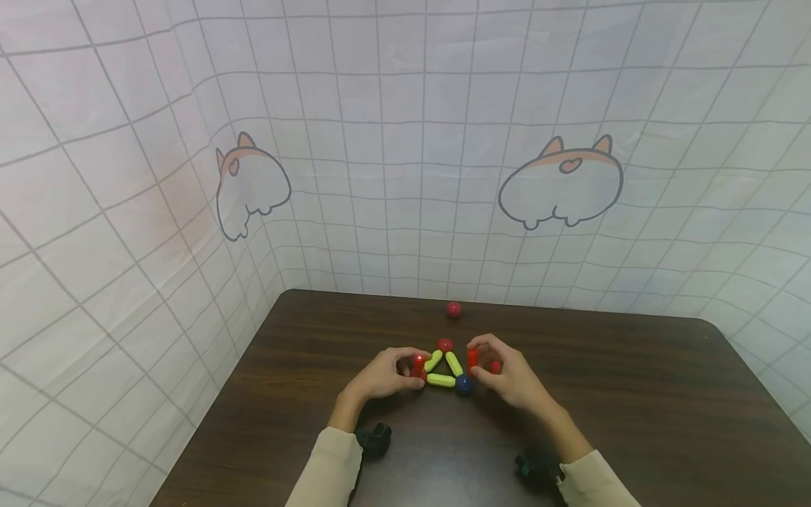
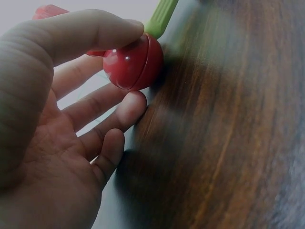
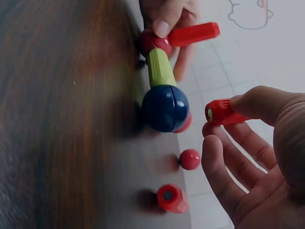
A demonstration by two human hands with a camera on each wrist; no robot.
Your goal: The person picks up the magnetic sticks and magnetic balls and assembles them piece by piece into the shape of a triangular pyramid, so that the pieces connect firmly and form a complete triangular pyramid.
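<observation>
Two hands at a small triangle of magnetic rods and balls on the dark desk (image 1: 633, 394).

Your left hand (image 1: 380, 377) pinches a red ball (image 2: 133, 62) at the triangle's left corner, an upright red rod (image 1: 418, 366) on it. Your right hand (image 1: 513, 380) grips another red rod (image 3: 221, 112) between thumb and fingers, just right of the blue ball (image 3: 164, 108), its long axis pointing at that nearer corner.

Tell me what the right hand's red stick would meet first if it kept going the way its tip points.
Probably the blue ball at the triangle's near corner: the right hand aims its red stick at it, though depth is unclear.
</observation>
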